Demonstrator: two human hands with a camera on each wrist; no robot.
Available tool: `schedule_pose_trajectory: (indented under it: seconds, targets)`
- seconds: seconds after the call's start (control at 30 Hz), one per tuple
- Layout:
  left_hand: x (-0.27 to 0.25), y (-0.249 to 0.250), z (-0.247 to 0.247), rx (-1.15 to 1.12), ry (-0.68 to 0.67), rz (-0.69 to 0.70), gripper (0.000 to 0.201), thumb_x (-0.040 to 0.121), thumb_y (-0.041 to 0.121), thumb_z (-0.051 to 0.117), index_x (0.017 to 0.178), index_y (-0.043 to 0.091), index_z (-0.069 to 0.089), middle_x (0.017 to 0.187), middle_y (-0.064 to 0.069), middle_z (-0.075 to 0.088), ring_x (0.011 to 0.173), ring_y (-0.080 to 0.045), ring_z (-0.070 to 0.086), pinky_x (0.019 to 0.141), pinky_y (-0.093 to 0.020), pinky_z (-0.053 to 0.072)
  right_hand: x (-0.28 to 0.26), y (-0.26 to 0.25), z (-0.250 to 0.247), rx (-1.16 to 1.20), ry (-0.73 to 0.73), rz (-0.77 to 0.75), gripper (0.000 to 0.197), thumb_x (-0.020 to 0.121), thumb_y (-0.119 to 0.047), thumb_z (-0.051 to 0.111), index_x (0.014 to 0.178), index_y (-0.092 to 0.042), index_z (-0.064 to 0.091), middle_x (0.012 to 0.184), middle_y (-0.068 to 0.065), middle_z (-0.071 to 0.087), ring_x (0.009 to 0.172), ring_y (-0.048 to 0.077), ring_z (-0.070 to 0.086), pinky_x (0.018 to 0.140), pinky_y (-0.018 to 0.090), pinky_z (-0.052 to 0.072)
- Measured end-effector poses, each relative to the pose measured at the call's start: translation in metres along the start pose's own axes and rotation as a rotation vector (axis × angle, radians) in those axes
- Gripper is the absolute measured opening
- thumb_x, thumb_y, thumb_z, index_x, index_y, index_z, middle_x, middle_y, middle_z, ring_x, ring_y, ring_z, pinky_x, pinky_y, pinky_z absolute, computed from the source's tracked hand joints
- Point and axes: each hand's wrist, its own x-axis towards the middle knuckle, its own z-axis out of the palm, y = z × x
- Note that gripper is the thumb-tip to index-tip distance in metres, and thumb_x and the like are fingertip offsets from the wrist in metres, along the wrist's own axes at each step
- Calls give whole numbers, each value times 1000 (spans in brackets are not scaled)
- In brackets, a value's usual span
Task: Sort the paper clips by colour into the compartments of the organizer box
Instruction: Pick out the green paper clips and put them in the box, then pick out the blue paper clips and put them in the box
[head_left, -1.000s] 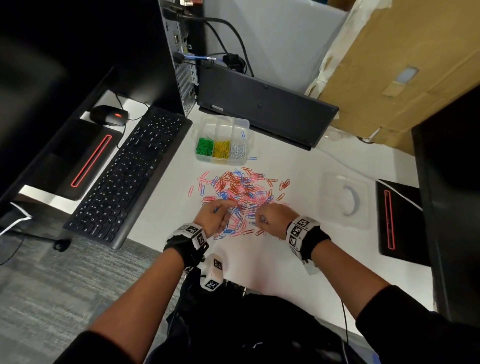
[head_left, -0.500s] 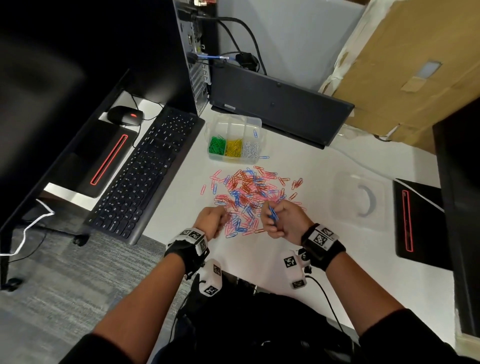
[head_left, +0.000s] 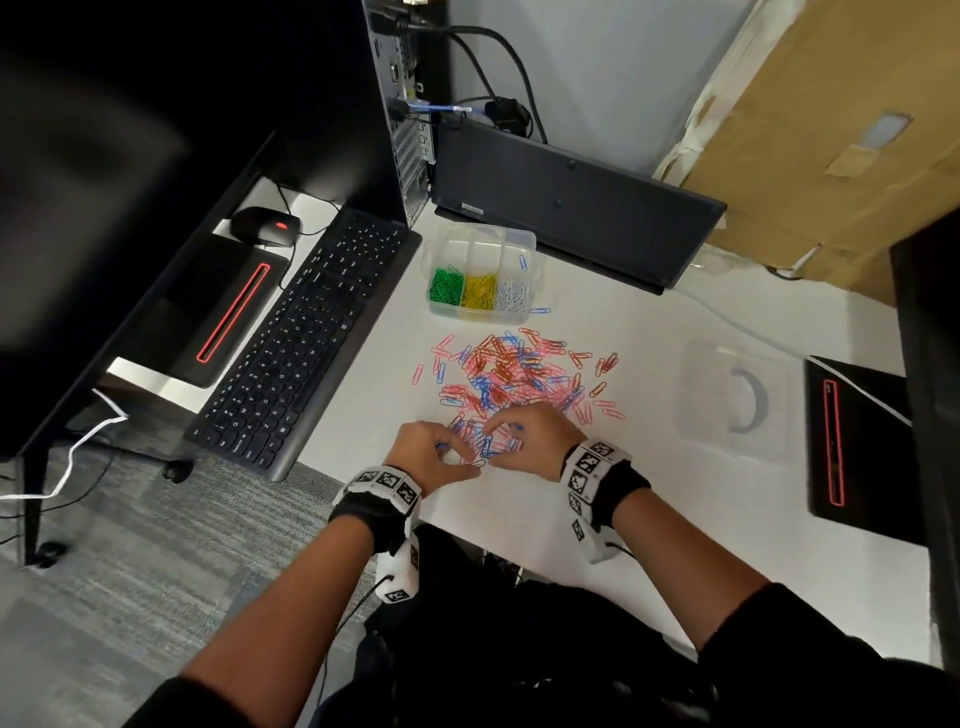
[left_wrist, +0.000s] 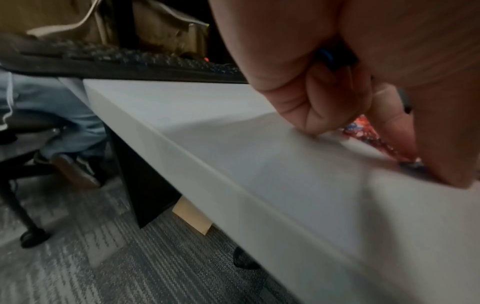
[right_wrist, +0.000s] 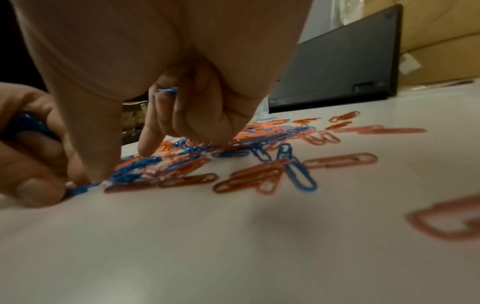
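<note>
At the near edge of the heap, both hands work with curled fingers; the right hand (right_wrist: 166, 67) keeps a few blue clips (right_wrist: 166, 91) tucked against its palm while its thumb and forefinger reach down into the tangle, and the left hand (left_wrist: 345, 67) likewise has blue clips (left_wrist: 326, 56) closed inside its fist, its fingertips (left_wrist: 310, 125) touching the table. Judging by that, each hand stores what it has gathered so the free fingers can pinch the next clip, which saves trips to the box; blue looks to be the colour in hand.

Beyond the fingers lies the loose pile of paper clips (head_left: 511, 376), now blue, red and pink, spread on the white table (head_left: 649, 545); farther off stands the organizer box (head_left: 480, 244), its near row filled with green, yellow and white clips, its far row nearly bare save one blue clip at the right. A clear lid (head_left: 732, 397) sits to the right; a black keyboard (head_left: 311, 332) and mouse (head_left: 265, 226) lie left, a computer tower (head_left: 400, 104) and brown cardboard (head_left: 841, 171) stand at the far side; grey carpet (head_left: 130, 597) covers the floor.
</note>
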Motion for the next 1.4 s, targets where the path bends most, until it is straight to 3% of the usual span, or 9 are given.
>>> schedule_pose_trajectory:
  seconds: [0.13,0.37,0.53,0.7,0.87,1.03,1.2,1.33,1.4]
  targets:
    - [-1,-1,4,52,51,34,13,66,16,88,72,12,78,57,22,51,54,11,52,56,-2,35,7,-7,2,-133,11,3,22,79,-34,78,98,-25,70,89,3,70,84,20,65,70,31,54]
    - [5,-1,5,93,30,10,13,72,25,84,75,14,78,76,5,69,58,-3,54,68,-13,47,11,-4,-8,-182,-1,12,14,90,-29,69,94,-16,68,66,-7,55,56,4,47,51,19,31]
    - [10,0,5,105,4,-41,14,72,26,84,75,13,78,76,7,70,59,2,57,77,-18,52,9,4,-15,-169,2,21,10,92,-24,65,94,-15,68,89,1,68,78,17,61,69,27,49]
    - [16,1,5,106,-6,-84,16,75,32,81,72,18,74,79,9,67,60,3,55,66,-7,45,4,10,-19,277,103,67,17,92,-23,67,89,-6,68,63,-14,51,56,0,48,56,15,40]
    - [25,6,-1,-63,9,-161,16,73,33,83,71,20,74,85,6,73,79,-3,65,71,-9,47,-7,6,-41,996,-35,202,12,99,-19,56,99,-8,53,75,6,12,57,13,12,42,17,22]
    - [52,26,-22,-193,5,-193,15,73,27,83,78,14,77,92,2,74,84,-7,68,76,-18,55,-5,3,-71,1170,23,186,24,101,-19,51,81,-21,63,73,1,19,56,8,21,43,15,24]
    - [96,56,-57,-164,137,-218,20,76,35,79,84,17,75,89,-1,73,71,-13,62,64,-20,50,3,-7,-109,1351,22,135,14,101,-22,46,91,-13,49,79,0,43,64,10,35,49,18,30]
    - [130,76,-86,-68,248,-213,16,78,36,78,82,21,73,85,1,69,73,-13,62,69,-26,53,10,-21,-142,1362,6,110,21,100,-19,37,81,-15,43,77,3,46,60,13,38,48,22,30]
    - [144,84,-95,-14,279,-205,14,79,33,77,81,21,72,81,4,65,71,-10,58,58,-20,47,13,-26,-156,1331,18,87,18,93,-19,35,75,-16,39,73,5,46,55,14,36,43,22,28]
